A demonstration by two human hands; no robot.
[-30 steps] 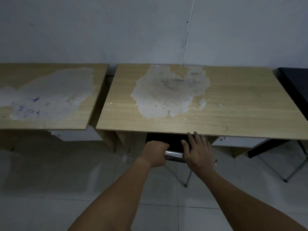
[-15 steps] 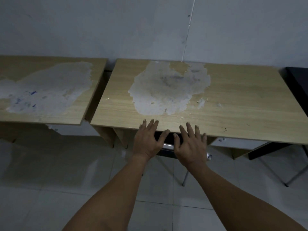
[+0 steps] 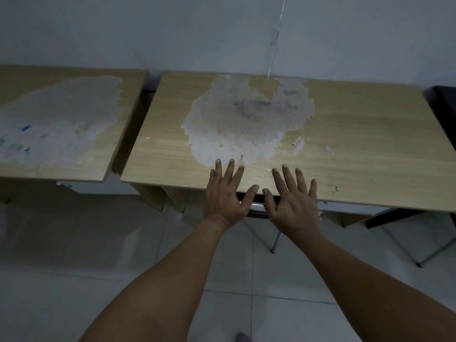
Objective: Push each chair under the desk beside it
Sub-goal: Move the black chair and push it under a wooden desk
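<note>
A wooden desk (image 3: 357, 144) with a large worn grey patch stands against the wall in front of me. Under its front edge sits a chair (image 3: 256, 208); only a chrome bar, a dark strip and a thin metal leg show. My left hand (image 3: 225, 193) and my right hand (image 3: 292, 198) hover side by side over the desk's front edge above the chair, palms down, fingers spread. Neither hand holds anything.
A second wooden desk (image 3: 61, 124) with a worn patch and blue marks stands to the left, a narrow gap between the two. A dark table (image 3: 446, 104) is at the far right, with thin metal legs (image 3: 429, 255) beneath. The floor is pale tile.
My left hand let go of the chair's chrome bar and opened. Both hands rose from the chair to above the desk's front edge, fingers spreading.
</note>
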